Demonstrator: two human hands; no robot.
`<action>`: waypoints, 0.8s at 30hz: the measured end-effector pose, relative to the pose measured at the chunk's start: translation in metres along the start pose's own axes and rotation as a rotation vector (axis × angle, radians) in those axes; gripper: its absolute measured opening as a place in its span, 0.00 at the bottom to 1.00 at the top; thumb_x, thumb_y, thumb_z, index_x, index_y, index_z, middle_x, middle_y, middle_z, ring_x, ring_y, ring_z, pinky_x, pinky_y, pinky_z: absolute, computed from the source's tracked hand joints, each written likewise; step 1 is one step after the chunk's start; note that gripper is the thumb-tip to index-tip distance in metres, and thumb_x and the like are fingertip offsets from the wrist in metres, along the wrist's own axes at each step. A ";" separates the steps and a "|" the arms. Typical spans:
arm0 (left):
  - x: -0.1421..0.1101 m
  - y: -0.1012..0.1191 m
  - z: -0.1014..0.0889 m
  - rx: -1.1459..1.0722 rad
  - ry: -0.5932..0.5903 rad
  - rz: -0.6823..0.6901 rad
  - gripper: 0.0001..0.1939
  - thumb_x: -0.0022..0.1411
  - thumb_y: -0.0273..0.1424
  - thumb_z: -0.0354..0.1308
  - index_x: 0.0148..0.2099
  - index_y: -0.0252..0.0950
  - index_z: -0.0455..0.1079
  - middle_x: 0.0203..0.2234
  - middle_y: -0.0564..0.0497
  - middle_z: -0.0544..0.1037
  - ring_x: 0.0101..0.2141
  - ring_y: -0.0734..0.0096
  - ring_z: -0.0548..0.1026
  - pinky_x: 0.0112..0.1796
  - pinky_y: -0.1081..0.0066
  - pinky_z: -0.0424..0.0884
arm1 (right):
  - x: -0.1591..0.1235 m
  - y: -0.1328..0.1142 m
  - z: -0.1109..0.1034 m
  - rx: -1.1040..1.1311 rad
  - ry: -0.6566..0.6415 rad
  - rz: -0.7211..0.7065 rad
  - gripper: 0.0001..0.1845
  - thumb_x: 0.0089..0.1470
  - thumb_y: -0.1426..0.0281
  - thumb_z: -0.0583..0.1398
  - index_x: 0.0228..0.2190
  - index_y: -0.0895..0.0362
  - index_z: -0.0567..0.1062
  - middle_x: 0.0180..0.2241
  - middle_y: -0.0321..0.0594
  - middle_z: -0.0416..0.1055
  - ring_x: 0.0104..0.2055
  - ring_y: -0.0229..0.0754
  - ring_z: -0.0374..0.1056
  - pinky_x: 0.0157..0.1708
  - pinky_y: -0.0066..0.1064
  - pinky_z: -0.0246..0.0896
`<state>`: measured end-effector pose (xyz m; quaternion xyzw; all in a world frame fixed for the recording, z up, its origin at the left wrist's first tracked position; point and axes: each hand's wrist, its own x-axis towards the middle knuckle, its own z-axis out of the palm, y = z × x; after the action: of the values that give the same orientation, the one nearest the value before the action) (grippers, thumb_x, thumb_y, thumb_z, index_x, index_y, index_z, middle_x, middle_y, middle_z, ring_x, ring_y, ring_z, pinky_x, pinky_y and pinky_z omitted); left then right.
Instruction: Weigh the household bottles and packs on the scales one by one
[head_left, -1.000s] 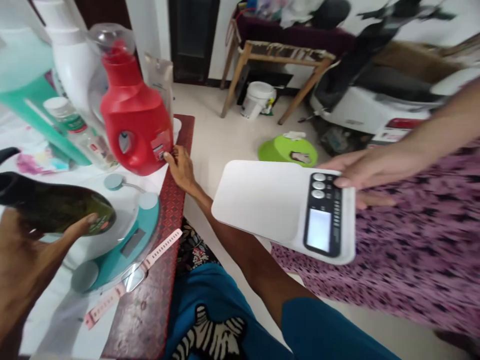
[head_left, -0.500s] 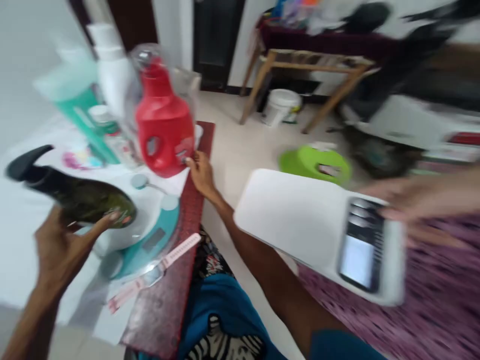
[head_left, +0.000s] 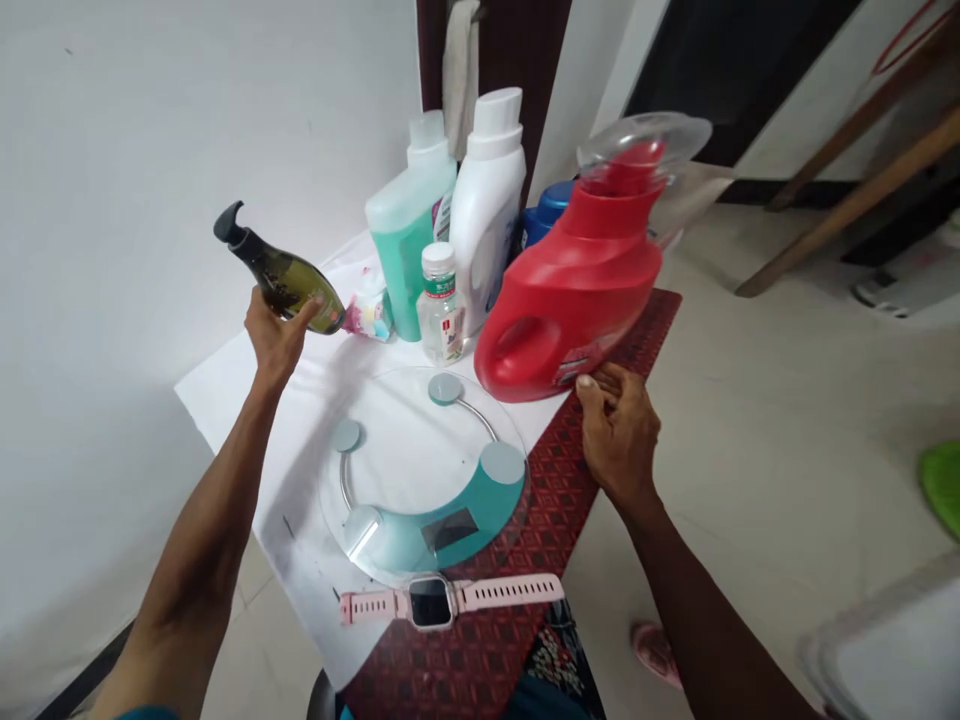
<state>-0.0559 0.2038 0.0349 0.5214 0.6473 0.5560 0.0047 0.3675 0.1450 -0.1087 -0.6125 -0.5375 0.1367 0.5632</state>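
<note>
My left hand [head_left: 276, 335] is closed around the lower part of a dark green pump bottle [head_left: 289, 280], held tilted in the air above the table's left side, its black pump up and to the left. My right hand [head_left: 619, 425] is at the table's right edge, fingers curled in, thumb by the base of a large red detergent jug [head_left: 592, 270]. Whether anything is in those fingers is hidden. A round glass bathroom scale [head_left: 450, 520] with a teal band lies between my arms. In front of it is a pink-strapped smartwatch [head_left: 430, 602].
Behind the scale stand a small clear jar [head_left: 441, 315], a teal liquid bottle [head_left: 401, 250], a white detergent bottle [head_left: 489, 200] and a blue-lidded container [head_left: 551, 205]. A colourful packet [head_left: 369, 312] lies beside them. White cloth partly covers the red patterned table [head_left: 480, 655]; a wall borders its left.
My view has swung left, and the other person's hand with the white device is out of sight. The pump bottle stays in my left hand; my right hand remains by the jug.
</note>
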 end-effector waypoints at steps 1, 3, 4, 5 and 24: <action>0.012 -0.003 0.010 0.009 0.025 0.014 0.32 0.48 0.48 0.76 0.47 0.37 0.69 0.44 0.45 0.82 0.47 0.52 0.81 0.49 0.52 0.79 | 0.000 -0.001 -0.001 -0.007 -0.008 0.002 0.28 0.65 0.45 0.59 0.50 0.56 0.75 0.48 0.58 0.81 0.49 0.59 0.81 0.55 0.57 0.76; 0.035 -0.007 0.027 0.011 0.058 0.025 0.33 0.50 0.51 0.76 0.48 0.37 0.68 0.45 0.46 0.81 0.50 0.52 0.80 0.49 0.52 0.77 | 0.001 -0.002 -0.002 -0.020 -0.024 -0.001 0.27 0.66 0.47 0.59 0.50 0.55 0.76 0.48 0.58 0.81 0.49 0.59 0.81 0.55 0.57 0.76; 0.046 -0.008 0.034 0.007 0.064 0.011 0.33 0.50 0.51 0.76 0.48 0.37 0.68 0.45 0.46 0.81 0.51 0.53 0.80 0.49 0.53 0.76 | 0.001 -0.003 -0.002 -0.029 -0.033 -0.002 0.26 0.66 0.47 0.59 0.50 0.55 0.76 0.48 0.58 0.81 0.49 0.59 0.81 0.55 0.57 0.76; 0.055 -0.010 0.040 0.007 0.062 -0.016 0.33 0.51 0.50 0.77 0.48 0.37 0.68 0.45 0.46 0.81 0.51 0.54 0.80 0.49 0.54 0.76 | 0.001 -0.003 -0.003 -0.040 -0.038 -0.001 0.25 0.66 0.47 0.60 0.50 0.55 0.76 0.48 0.57 0.81 0.49 0.58 0.80 0.55 0.57 0.76; 0.080 -0.037 0.130 0.031 -0.293 -0.237 0.35 0.51 0.33 0.82 0.49 0.33 0.59 0.53 0.49 0.79 0.52 0.67 0.76 0.59 0.61 0.70 | -0.002 -0.009 0.001 -0.097 0.019 0.003 0.28 0.66 0.42 0.57 0.49 0.53 0.75 0.48 0.51 0.83 0.51 0.54 0.79 0.56 0.54 0.74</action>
<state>-0.0409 0.3569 0.0044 0.5170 0.7049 0.4598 0.1563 0.3612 0.1421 -0.1027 -0.6413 -0.5372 0.1055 0.5376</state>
